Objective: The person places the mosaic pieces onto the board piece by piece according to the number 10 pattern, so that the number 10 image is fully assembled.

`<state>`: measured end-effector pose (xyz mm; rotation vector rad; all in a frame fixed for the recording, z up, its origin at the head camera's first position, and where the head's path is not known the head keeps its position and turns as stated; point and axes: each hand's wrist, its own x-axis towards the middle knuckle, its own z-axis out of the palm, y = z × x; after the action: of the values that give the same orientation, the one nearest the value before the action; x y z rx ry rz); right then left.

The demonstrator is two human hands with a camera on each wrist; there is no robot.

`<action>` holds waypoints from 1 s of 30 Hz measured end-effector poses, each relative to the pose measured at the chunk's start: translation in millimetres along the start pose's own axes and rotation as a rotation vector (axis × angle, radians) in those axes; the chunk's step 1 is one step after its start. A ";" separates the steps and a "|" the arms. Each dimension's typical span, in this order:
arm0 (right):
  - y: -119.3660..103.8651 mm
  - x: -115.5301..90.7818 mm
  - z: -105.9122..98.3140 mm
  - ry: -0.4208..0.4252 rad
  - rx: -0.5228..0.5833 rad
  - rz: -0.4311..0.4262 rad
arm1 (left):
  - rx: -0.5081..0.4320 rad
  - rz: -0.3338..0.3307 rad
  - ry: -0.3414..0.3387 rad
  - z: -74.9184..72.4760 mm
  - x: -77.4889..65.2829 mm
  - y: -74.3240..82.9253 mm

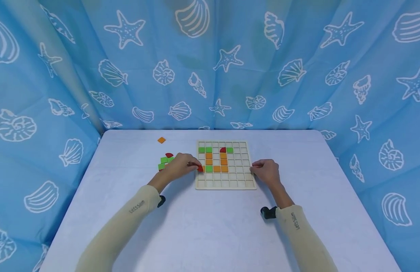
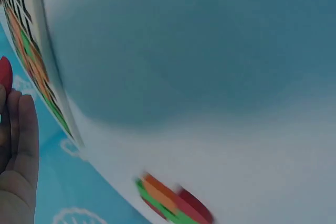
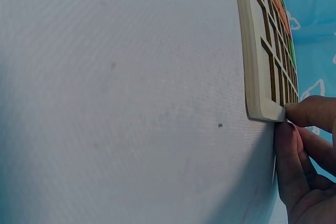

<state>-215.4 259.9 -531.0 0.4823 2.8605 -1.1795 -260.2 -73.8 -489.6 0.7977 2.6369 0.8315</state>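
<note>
A wooden grid board (image 1: 227, 189) lies flat, with green, orange and red tiles set in several of its squares. At the board's left edge, my left hand (image 1: 180, 166) pinches a red rounded tile (image 1: 200, 169). The left wrist view shows this red tile (image 2: 5, 74) at the fingertips, cut off by the frame's edge. My right hand (image 1: 267, 172) grips the board's right rim between thumb and fingers. Close up, the right wrist view has the thumb on top of the board's rim (image 3: 268, 113) and the other fingertips against its side.
Loose green tiles (image 1: 163, 160) and a red tile (image 1: 169, 155) lie left of the board, partly covered by the left hand. One orange square tile (image 1: 161, 140) sits apart near the table's back. A blue shell-patterned curtain (image 1: 210, 75) surrounds the white table (image 1: 203, 234).
</note>
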 end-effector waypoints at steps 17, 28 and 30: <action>-0.2 0.4 0.7 -0.008 0.002 0.023 | -0.003 0.185 -0.061 45.7 49.9 39.0; -0.4 -0.3 -0.7 -0.010 -0.001 0.026 | 0.093 0.159 -0.079 56.6 54.0 48.1; -0.4 -0.5 -1.4 -0.015 0.006 0.024 | 0.115 0.182 -0.072 56.8 54.1 49.3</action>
<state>-214.9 260.5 -529.6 0.5042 2.8313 -1.1837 -260.8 16.5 -510.3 1.0902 2.5962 0.6845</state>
